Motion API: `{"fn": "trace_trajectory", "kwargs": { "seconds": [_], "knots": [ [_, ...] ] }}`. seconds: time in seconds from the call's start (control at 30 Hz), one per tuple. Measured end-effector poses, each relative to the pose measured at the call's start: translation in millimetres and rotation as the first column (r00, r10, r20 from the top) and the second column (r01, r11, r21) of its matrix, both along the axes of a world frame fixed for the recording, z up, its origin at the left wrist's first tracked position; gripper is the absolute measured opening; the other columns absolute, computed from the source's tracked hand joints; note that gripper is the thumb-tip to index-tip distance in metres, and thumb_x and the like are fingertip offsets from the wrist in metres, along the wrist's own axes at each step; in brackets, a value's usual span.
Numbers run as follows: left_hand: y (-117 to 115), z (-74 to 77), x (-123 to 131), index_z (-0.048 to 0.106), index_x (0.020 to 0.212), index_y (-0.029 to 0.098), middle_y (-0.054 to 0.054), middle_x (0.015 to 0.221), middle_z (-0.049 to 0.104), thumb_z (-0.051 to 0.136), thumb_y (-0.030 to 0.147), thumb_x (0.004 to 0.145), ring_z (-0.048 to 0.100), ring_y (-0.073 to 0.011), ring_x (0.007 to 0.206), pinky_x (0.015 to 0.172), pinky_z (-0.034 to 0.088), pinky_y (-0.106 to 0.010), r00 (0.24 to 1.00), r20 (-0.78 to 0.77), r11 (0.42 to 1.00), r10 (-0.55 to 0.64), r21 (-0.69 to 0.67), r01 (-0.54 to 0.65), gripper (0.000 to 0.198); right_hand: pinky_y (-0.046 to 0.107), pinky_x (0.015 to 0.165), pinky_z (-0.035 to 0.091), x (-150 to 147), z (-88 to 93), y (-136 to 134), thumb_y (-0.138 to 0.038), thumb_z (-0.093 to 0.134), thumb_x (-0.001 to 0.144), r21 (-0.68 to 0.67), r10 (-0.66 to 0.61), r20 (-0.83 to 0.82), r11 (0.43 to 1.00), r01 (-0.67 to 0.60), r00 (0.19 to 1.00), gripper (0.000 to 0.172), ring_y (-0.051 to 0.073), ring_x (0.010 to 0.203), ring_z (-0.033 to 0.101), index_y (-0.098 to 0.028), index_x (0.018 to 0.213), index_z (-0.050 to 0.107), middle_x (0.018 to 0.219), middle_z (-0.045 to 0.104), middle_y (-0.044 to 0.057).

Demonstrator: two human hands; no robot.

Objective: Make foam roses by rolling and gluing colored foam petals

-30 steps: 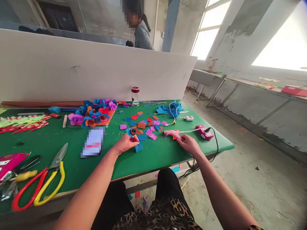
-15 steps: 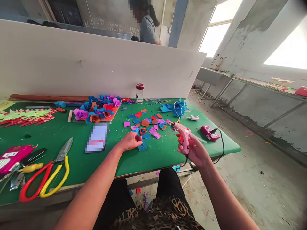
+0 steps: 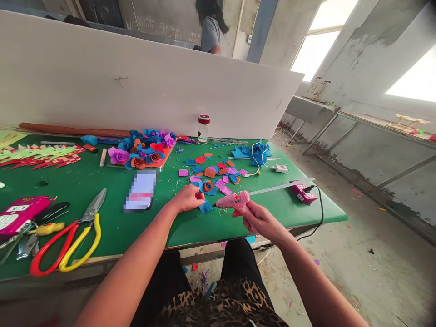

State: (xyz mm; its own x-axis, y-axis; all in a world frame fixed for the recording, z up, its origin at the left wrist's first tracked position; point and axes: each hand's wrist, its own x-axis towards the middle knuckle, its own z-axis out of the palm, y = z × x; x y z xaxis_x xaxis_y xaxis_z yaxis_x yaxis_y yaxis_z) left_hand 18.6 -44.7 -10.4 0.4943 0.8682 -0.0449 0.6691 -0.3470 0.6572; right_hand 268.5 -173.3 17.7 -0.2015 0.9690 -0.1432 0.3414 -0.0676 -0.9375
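My right hand [image 3: 257,219] grips a pink glue gun [image 3: 233,201] by its handle, nozzle pointing left toward a blue felt piece [image 3: 205,207]. A clear glue stick [image 3: 279,186] juts from the gun's back. My left hand [image 3: 186,198] rests closed on the green table [image 3: 102,181], fingertips pinching the blue felt piece at its edge. Just beyond lie several cut felt squares [image 3: 218,175] in blue, orange, red and purple, with a small rolled orange-and-blue flower [image 3: 207,185] among them.
Finished felt roses [image 3: 143,147] sit at the back, a small jar [image 3: 203,129] by the white board. Red and yellow shears [image 3: 68,240], a pink case [image 3: 18,213] and a blurred card [image 3: 141,190] lie left. A pink power strip [image 3: 303,190] is right. Another person [image 3: 211,27] stands behind the board.
My right hand picked the glue gun off the table, lifted it, then swung it left and low so its nozzle now points at the felt by my left hand.
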Motion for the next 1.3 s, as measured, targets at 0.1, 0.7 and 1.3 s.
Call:
{"fn": "trace_trajectory", "kwargs": {
  "seconds": [0.1, 0.7, 1.3],
  "knots": [
    [0.6, -1.7, -0.8, 0.063, 0.062, 0.019, 0.002, 0.058, 0.062, 0.062, 0.024, 0.065, 0.059, -0.0158, 0.062, 0.057, 0.039, -0.024, 1.000, 0.018, 1.000, -0.011, -0.008, 0.012, 0.006, 0.024, 0.049, 0.035, -5.6, 0.2, 4.9, -0.060, 0.043, 0.094, 0.111, 0.036, 0.132, 0.993, -0.050, 0.991, 0.046, 0.011, 0.051, 0.043, -0.017, 0.100, 0.058, 0.059, 0.050, -0.004],
    [-2.9, -12.1, -2.9, 0.064, 0.062, 0.017, 0.000, 0.060, 0.064, 0.064, 0.019, 0.064, 0.059, -0.0156, 0.061, 0.056, 0.039, -0.025, 0.998, 0.061, 1.000, -0.025, -0.006, 0.026, 0.003, 0.024, 0.050, 0.037, -8.1, -4.7, 2.0, -0.063, 0.054, 0.087, 0.020, 0.055, 0.070, 0.998, -0.057, 0.996, 0.046, 0.013, 0.053, 0.046, -0.018, 0.093, 0.058, 0.060, 0.051, -0.003],
    [-1.0, -16.7, -2.9, 0.068, 0.065, 0.016, -0.002, 0.066, 0.069, 0.064, 0.018, 0.065, 0.062, -0.0159, 0.064, 0.057, 0.040, -0.024, 0.995, 0.096, 0.998, -0.007, -0.055, 0.012, 0.005, 0.024, 0.046, 0.032, -8.0, -12.0, 6.3, -0.063, 0.050, 0.090, 0.046, 0.030, 0.071, 0.998, -0.033, 0.997, 0.045, 0.011, 0.046, 0.042, -0.019, 0.096, 0.056, 0.051, 0.048, -0.005]
  ]
}}
